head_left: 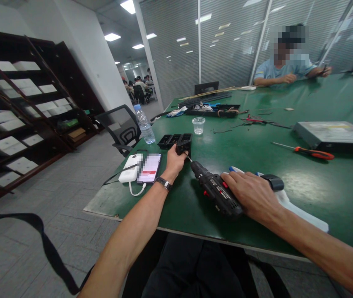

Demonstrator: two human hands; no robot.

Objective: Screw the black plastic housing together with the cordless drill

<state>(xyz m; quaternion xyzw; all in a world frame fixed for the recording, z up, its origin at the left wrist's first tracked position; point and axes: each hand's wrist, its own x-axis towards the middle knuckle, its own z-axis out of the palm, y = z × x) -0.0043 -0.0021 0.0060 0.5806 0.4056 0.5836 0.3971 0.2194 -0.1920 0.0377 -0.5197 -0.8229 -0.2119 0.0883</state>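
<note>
My left hand [175,160] grips a small black plastic part [183,146] near the table's left side. Behind it sits a black tray with compartments [170,140]. My right hand [253,191] is wrapped round a black cordless drill [215,187] with red details. The drill lies sideways just over or on the table, and its thin bit points at the black part. Whether the tip touches a screw there is too small to tell. Partly beneath my right hand and forearm is a white tool with a black knob and blue details [300,212].
A phone [150,167] and white power bank [130,169] lie left of my left wrist. Beyond stand a water bottle [144,126] and a clear cup [198,126]. A screwdriver [314,153] and metal box [337,134] lie right. A person [288,68] sits across the green table.
</note>
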